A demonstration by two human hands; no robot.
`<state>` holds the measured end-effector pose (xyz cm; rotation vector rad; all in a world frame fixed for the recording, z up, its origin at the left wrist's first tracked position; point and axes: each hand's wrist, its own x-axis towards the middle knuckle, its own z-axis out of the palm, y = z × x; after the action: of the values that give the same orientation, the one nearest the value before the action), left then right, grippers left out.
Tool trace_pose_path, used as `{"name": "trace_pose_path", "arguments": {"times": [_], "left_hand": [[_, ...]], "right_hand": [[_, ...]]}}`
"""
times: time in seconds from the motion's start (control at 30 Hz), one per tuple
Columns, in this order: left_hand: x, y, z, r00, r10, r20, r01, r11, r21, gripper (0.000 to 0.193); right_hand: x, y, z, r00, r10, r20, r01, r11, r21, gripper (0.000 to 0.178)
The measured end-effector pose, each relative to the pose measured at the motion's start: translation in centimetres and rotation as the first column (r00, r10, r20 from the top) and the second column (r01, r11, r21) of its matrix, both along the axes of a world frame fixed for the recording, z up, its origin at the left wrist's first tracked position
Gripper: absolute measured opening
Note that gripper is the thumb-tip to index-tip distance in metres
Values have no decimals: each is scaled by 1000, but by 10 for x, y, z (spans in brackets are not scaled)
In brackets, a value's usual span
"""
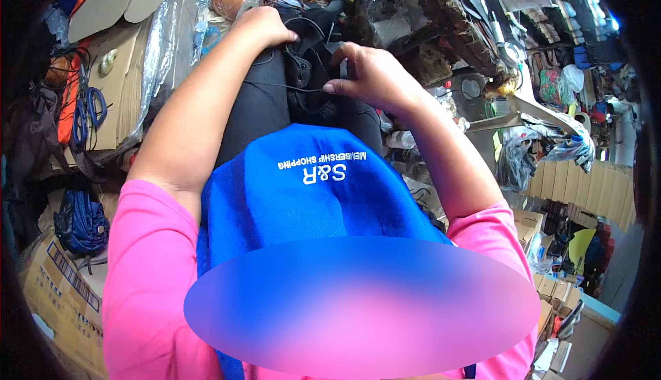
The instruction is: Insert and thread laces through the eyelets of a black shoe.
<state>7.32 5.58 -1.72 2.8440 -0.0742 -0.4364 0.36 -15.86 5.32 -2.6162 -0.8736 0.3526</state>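
A black shoe (300, 70) lies at my knees, its dark parts hard to tell from my black trousers. My left hand (265, 27) is closed at the shoe's far left side, thumb pressed on its edge. To the right of the shoe, my right hand (372, 77) has thumb and forefinger curled toward each other. A thin black cord (279, 87) runs from the right thumb leftward across the shoe and my thigh. A blue apron (303, 194) covers my lap.
At the left, blue-handled scissors (89, 108) lie by cardboard sheets (124, 84) and clear plastic (172, 49). Beyond my left hand is a brown shoe (231, 1) in plastic. A metal stand (527, 108) with arms rises at the right, among cluttered bags and cardboard (585, 190).
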Motion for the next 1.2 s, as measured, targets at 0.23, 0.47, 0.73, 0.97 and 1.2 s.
{"name": "trace_pose_path", "arguments": {"times": [0.23, 0.47, 0.73, 0.97, 1.2], "left_hand": [[9, 27, -18, 996, 88, 3, -87, 988, -130, 37], [25, -8, -27, 997, 76, -21, -76, 997, -14, 29], [-70, -9, 52, 998, -35, 53, 60, 236, -970, 32], [-157, 16, 162, 402, -709, 579, 164, -567, -808, 25], [-172, 14, 177, 402, -672, 622, 297, -548, -782, 15]], "right_hand": [[-23, -12, -23, 866, -300, -399, 330, 944, 6, 34], [-34, -17, -50, 749, -441, -494, 566, 814, 132, 37], [-25, -21, -51, 699, -436, -567, 613, 774, 161, 36], [7, -34, -43, 732, -255, -632, 406, 908, 103, 36], [14, -33, -27, 789, -177, -588, 235, 972, 24, 37]]}}
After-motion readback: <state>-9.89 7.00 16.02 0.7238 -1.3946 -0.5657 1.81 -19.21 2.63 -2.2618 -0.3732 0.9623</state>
